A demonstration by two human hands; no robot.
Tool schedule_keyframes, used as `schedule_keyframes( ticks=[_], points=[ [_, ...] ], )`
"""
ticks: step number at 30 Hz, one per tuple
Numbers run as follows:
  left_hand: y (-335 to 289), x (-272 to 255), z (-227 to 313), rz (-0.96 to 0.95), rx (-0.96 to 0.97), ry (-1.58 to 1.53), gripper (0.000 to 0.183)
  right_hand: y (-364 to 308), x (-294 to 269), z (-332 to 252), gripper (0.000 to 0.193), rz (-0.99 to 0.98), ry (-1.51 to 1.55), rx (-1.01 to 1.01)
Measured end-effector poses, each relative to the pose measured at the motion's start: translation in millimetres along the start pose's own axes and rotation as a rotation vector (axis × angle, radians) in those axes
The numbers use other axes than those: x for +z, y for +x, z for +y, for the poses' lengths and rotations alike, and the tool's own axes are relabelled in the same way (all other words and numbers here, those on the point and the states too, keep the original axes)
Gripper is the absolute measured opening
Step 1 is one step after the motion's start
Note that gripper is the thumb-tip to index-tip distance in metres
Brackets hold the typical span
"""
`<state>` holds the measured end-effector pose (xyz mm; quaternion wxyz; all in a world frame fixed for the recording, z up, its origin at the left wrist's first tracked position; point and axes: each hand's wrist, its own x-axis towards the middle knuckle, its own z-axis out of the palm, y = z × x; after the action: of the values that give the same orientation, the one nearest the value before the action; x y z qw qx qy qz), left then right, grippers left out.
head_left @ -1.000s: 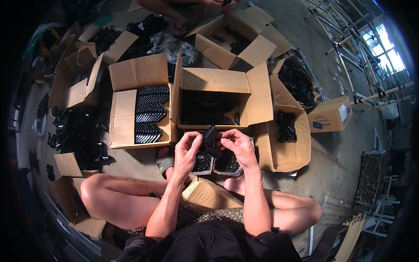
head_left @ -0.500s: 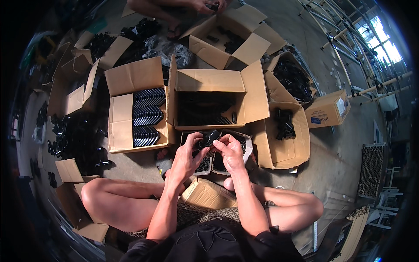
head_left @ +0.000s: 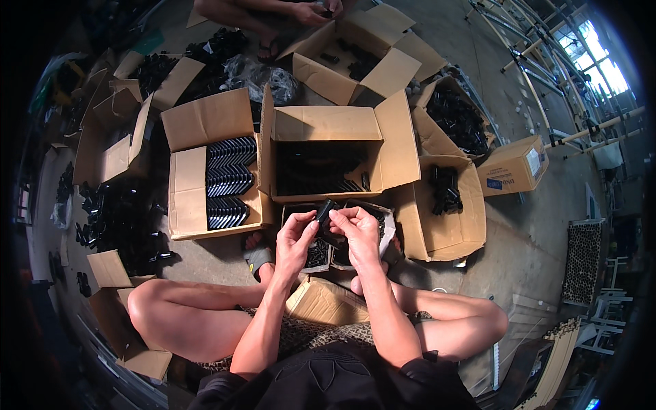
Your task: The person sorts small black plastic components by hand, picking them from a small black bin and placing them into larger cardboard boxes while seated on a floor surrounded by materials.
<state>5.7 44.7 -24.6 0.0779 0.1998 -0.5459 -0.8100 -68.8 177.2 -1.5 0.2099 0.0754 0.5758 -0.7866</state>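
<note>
Between the person's two hands, a short black part [head_left: 327, 211] is held up above a pair of small open boxes [head_left: 389, 231] filled with little black pieces. The left hand [head_left: 294, 239] has its thumb and fingers pinched on the part's left side; the right hand [head_left: 356, 236] meets it from the right, thumb and forefinger closed against it, so neither grip has more gap than the part's thickness. Its far end pokes out beyond the fingertips, while its near end is dark and hard to make out. Both wrists are bent slightly inward, and the bare forearms rise from the near side, narrowing toward each other between the crossed legs [head_left: 191, 311]. Just past the hands is an open carton [head_left: 326, 124]; to its left, another carton [head_left: 187, 184] holds black pieces in neat rows.
</note>
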Motion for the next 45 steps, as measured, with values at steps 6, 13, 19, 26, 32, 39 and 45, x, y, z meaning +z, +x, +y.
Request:
schedule_keyframes(
  ticks=[6,13,19,26,32,39,45],
  points=[
    [4.9,-2.6,-0.1,-0.069,-0.156,-0.461,0.026,0.9,-7.1,-22.3,0.013,-0.104,-0.095,-0.078],
    [-1.1,9.7,-2.1,0.072,-0.005,-0.063,0.025,4.6,8.6,-6.2,0.017,-0.004,-0.377,-0.211],
    [-1.3,5.0,-3.0,0.027,-0.085,-0.170,0.023,-2.2,14.5,-3.1,0.017,0.058,-0.441,-0.236],
    [-0.5,5.1,3.3,0.055,-0.185,-0.341,0.023,3.6,1.1,2.5,0.015,-0.024,-0.172,-0.102],
    [2.2,1.5,4.3,0.148,-0.110,-0.178,0.025,2.1,-7.8,-8.1,0.017,-0.142,-0.210,-0.011],
    [-1.2,6.3,7.0,0.073,0.048,-0.100,0.028,2.8,-7.4,-6.2,0.019,-0.156,-0.335,-0.026],
    [-0.3,5.0,4.8,0.051,0.091,-0.106,0.029,1.5,-5.2,-14.2,0.017,-0.164,-0.396,-0.033]
  ],
)
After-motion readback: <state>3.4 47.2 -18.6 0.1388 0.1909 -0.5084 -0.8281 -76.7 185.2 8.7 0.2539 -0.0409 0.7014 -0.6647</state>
